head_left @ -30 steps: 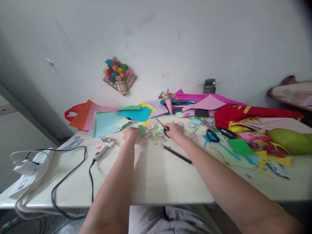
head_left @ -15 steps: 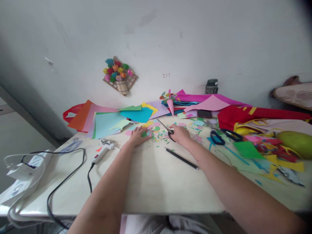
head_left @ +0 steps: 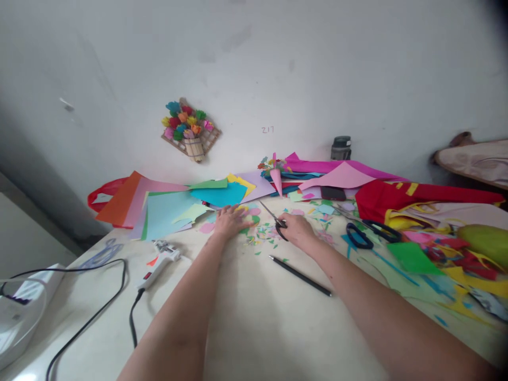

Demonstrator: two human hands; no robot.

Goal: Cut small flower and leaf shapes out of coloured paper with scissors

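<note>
My left hand (head_left: pixel 230 220) lies flat with fingers spread on a heap of small coloured paper cut-outs (head_left: pixel 254 218) near the far middle of the table. My right hand (head_left: pixel 296 229) is closed round the handles of a pair of scissors (head_left: pixel 273 217), whose blades point up and to the left over the scraps. A black pencil (head_left: pixel 300 275) lies on the table just in front of my right wrist.
Coloured paper sheets (head_left: pixel 166 203) are stacked at the far left, red and pink sheets (head_left: pixel 381 190) at the far right. A glue gun (head_left: pixel 159 260) with black cord lies at left. Blue-handled scissors (head_left: pixel 363 233), paper strips and a green fruit (head_left: pixel 482 238) sit at right. A paper-flower plaque (head_left: pixel 188 129) hangs on the wall.
My left hand let go of a green paper piece and flattened onto the scraps. The camera view dropped and shifted slightly; the right hand kept the scissors.
</note>
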